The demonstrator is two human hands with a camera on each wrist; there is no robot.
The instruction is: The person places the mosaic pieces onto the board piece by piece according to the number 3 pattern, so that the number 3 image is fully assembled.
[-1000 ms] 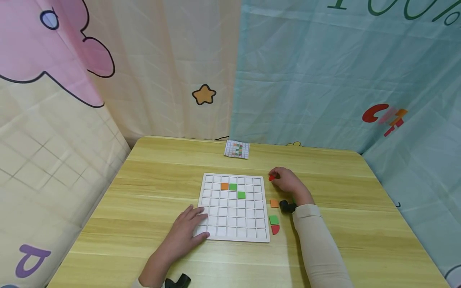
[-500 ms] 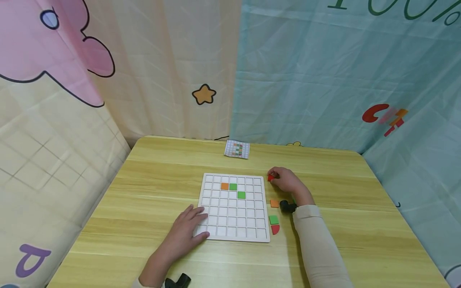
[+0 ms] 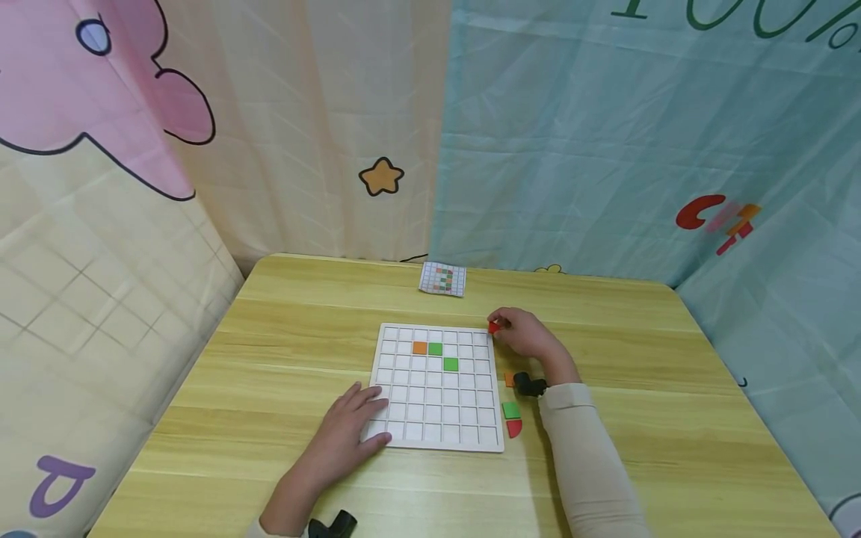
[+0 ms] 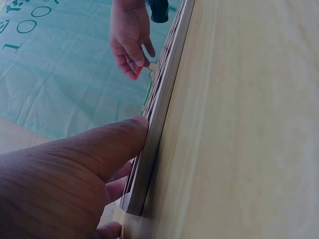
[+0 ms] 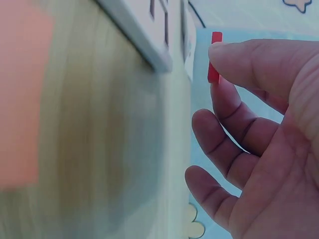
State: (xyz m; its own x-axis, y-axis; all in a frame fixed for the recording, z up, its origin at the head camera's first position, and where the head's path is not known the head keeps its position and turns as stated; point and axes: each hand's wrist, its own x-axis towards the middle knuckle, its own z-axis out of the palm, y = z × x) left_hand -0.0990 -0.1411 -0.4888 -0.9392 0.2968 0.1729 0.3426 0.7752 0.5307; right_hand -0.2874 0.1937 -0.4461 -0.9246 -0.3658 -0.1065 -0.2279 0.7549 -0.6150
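A white grid board (image 3: 433,415) lies on the table, with one orange square tile (image 3: 420,348) and two green square tiles (image 3: 435,349) in its upper cells. My left hand (image 3: 346,426) rests on the board's lower left edge with its fingers spread, and the left wrist view shows the thumb on the rim. At the board's upper right corner, my right hand (image 3: 528,334) pinches a small red tile (image 5: 215,59) between thumb and forefinger. The right wrist view shows that tile edge-on, held above the table, the other fingers loosely bent.
Beside the board's right edge lie an orange tile (image 3: 509,379), partly hidden by the black wrist camera (image 3: 530,385), a green tile (image 3: 511,411) and a red rounded tile (image 3: 514,428). A printed pattern card (image 3: 442,279) lies at the table's back edge, before hanging curtains.
My right hand has moved left with the red tile, from beside the board to its upper right corner. My left hand has stayed in place on the board.
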